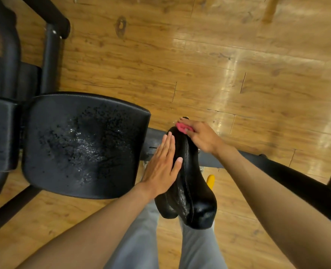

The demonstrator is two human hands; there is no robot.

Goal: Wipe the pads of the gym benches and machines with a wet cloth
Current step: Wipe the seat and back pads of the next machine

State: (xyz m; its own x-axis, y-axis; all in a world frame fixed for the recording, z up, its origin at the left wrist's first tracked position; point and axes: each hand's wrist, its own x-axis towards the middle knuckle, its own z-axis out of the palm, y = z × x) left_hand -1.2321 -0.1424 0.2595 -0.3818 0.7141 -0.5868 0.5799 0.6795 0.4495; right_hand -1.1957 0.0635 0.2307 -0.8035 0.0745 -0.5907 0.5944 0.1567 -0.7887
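A person stands over a black gym machine on a wood-plank floor (238,55), looking straight down at a narrow upright pad (192,183) with a stitched seam running along its top. The left hand (163,166) lies flat against the pad's left face, fingers straight and close together, the thumb spread toward the seam – gripping nothing. The right hand (199,136) is at the pad's far end, fingers curled and clamped on a pink cloth (182,127) that is pressed onto the pad's top edge; only a small bunch of the cloth shows past the fingers. The near end of the pad glistens with a wet sheen. Just left of the pad sits the wide black seat pad (83,144), its middle cracked and worn and shining with moisture. Under the pad a grey steel frame bar (228,158) runs off to the right, and a yellow knob (210,181) peeks out just right of the pad – partly hidden by it. Below the pad the person's grey trousers (141,239) fill the space between the two bare forearms
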